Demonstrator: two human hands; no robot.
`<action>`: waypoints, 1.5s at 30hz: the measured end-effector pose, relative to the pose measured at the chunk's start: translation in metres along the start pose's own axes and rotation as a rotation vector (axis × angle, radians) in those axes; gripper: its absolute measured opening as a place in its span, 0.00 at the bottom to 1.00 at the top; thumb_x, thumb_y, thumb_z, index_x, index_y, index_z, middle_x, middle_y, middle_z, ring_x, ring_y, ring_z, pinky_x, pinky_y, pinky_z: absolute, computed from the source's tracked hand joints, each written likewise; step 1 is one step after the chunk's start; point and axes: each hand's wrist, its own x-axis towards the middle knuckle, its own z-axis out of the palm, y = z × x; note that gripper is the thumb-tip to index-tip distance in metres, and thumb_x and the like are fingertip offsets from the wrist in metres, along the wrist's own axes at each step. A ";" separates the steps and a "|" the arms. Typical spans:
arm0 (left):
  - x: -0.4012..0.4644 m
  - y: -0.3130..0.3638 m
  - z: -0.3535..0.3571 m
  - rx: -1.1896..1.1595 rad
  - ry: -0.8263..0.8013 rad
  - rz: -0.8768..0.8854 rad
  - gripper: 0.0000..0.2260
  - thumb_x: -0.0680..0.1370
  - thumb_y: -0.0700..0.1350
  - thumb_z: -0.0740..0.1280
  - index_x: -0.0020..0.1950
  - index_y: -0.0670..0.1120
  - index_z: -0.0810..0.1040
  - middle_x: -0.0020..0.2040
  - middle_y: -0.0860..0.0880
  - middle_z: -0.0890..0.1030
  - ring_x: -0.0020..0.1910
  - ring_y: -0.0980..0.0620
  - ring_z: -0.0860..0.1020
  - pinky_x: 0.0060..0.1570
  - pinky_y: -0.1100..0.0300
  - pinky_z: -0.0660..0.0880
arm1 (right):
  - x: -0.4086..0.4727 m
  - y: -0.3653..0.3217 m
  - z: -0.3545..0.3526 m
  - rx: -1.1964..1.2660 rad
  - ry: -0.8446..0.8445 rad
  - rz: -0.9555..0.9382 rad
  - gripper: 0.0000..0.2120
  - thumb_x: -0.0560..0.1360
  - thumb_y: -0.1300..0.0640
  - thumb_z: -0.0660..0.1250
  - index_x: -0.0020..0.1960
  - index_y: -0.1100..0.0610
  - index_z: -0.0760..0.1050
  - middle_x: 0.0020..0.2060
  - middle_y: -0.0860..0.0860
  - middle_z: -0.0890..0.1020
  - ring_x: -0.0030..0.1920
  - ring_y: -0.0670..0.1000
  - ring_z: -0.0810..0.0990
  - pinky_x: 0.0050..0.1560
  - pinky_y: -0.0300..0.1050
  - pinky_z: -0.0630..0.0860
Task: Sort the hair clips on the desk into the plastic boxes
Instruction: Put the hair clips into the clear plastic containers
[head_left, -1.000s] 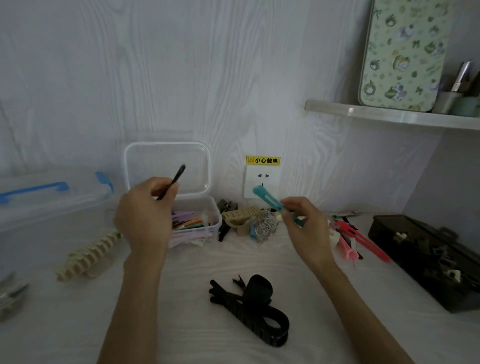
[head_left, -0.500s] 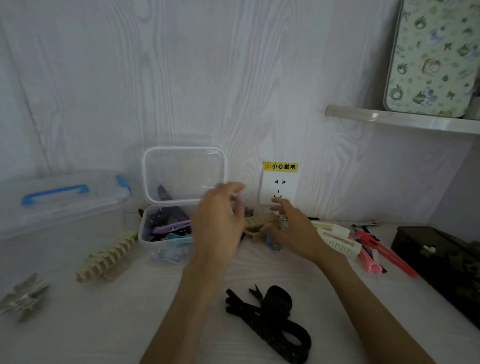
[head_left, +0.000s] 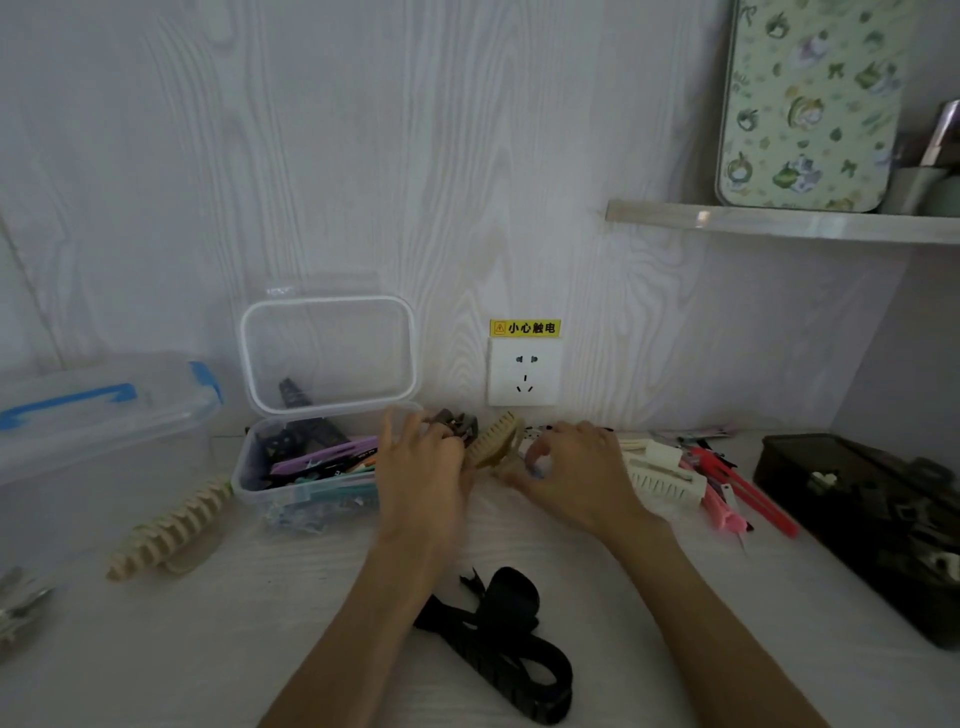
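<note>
White wood-grain desk (head_left: 260, 649) against a matching wall, wall socket (head_left: 524, 371) at 12 o'clock. Task items: a beige claw clip (head_left: 496, 441) is seen in the loose pile just below the socket, between both hands; a dark small clip (head_left: 460, 422) lies at its 10 o'clock, touching or nearly so. Claw clip judged light, rigid plastic, spring-loaded, teeth likely to snag neighbours; best taken across the spine or the rear tabs, not by the teeth. Left hand (head_left: 423, 467) is curled over the left end of the pile, fingers bent toward the dark clip; whether anything is actually pinched cannot be told. Right hand (head_left: 574, 475) is arched at 3 o'clock of the claw clip, fingers curved down onto small items; grip cannot be told either. Open clear box (head_left: 249, 488) at 9 o'clock of the hands, lid up, already part filled with slim coloured clips. White comb clips (head_left: 662, 480) and pink and red clips (head_left: 727, 493) are left unsorted at 3 o'clock. Large black claw clip (head_left: 504, 644) at 6 o'clock, between the forearms. Beige banana clip (head_left: 171, 525) at 8 o'clock. Lidded bin with blue latches (head_left: 104, 415) at far 9 o'clock. Dark case (head_left: 857, 519) at 4 o'clock. Shelf (head_left: 779, 223) with patterned tin (head_left: 810, 104) at 1 o'clock.
</note>
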 end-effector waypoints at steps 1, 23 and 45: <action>0.001 0.000 0.001 -0.003 0.013 -0.012 0.10 0.76 0.51 0.64 0.54 0.52 0.81 0.58 0.54 0.79 0.65 0.52 0.67 0.71 0.52 0.45 | 0.000 -0.005 0.005 -0.061 -0.016 0.012 0.21 0.71 0.36 0.61 0.49 0.53 0.78 0.51 0.49 0.78 0.56 0.52 0.72 0.60 0.49 0.64; 0.008 -0.017 -0.015 -0.307 0.231 0.250 0.12 0.78 0.51 0.61 0.55 0.53 0.81 0.47 0.52 0.84 0.47 0.49 0.78 0.51 0.55 0.68 | 0.007 -0.025 -0.032 1.006 0.067 -0.112 0.07 0.71 0.61 0.71 0.42 0.57 0.72 0.41 0.52 0.85 0.43 0.49 0.84 0.46 0.40 0.79; -0.056 -0.154 -0.036 -0.221 0.131 -0.484 0.14 0.79 0.54 0.58 0.43 0.48 0.78 0.44 0.49 0.80 0.46 0.45 0.78 0.40 0.55 0.69 | 0.006 -0.122 -0.023 0.335 -0.101 -0.579 0.13 0.72 0.50 0.69 0.56 0.48 0.79 0.52 0.45 0.81 0.55 0.45 0.74 0.57 0.40 0.69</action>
